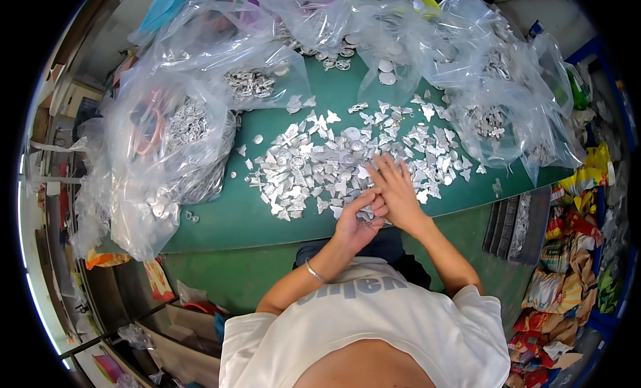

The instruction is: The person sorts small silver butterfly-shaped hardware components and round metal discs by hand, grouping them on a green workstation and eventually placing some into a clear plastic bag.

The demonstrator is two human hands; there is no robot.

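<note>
A wide heap of small silver-grey metal pieces (312, 166), many shaped like butterflies or stars, lies spread on the green table (227, 221). At the heap's near edge my left hand (356, 226) is turned palm up with curled fingers. A few small metal pieces (365, 216) show in its palm, partly covered by the fingers. Beside it, my right hand (399, 196) lies palm down over the heap, its fingers stretched toward the far side. The right thumb side is close to the left fingertips; whether they touch is hard to tell. What lies beneath the right fingers is hidden.
Clear plastic bags of metal parts (190, 124) ring the table's left, far and right sides. More parts show in a bag at the right (487, 121). Grey crates (517, 224) stand below the right edge. Colourful sacks (557, 288) are piled at the right.
</note>
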